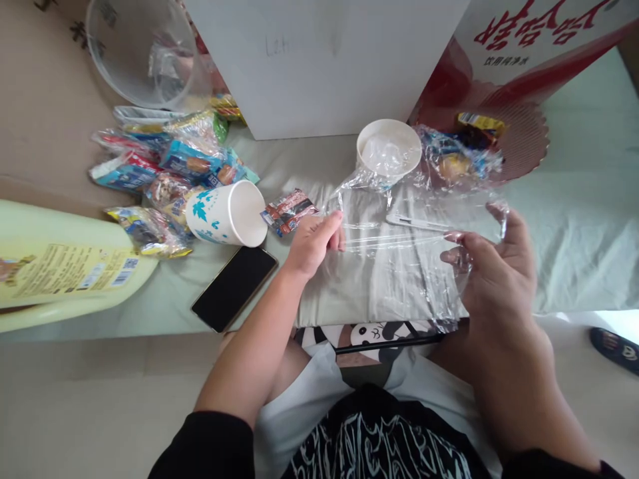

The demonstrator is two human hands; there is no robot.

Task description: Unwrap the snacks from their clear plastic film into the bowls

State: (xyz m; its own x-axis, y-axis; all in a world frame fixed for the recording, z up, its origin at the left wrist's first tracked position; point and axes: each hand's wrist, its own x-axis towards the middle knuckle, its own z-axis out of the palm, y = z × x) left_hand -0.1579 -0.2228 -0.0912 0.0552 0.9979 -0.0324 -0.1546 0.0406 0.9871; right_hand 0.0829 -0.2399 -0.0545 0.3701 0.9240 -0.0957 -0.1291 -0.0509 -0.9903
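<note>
A clear plastic bag (399, 246) is stretched between my hands above the pale green cloth. My left hand (315, 243) is closed, pinching the bag's left edge. On the right side, my right hand (496, 266) grips the film, its fingers partly spread and the plastic drawn over the fingertips. A slim white tool (417, 222), perhaps a utility knife, shows through the film. Just beyond the bag stands a white paper cup (363, 152) with crumpled clear plastic in it. A small brown-and-red snack packet (290, 211) lies beside my left hand.
At left, a paper cup with blue leaves (212, 216) lies tipped by snack packets (192, 159). Nearby are a black phone (234, 287), yellow jug (74, 259) and clear tub (144, 60). A white box (324, 66) stands behind; a pinkish plate (529, 143) holds wrapped snacks.
</note>
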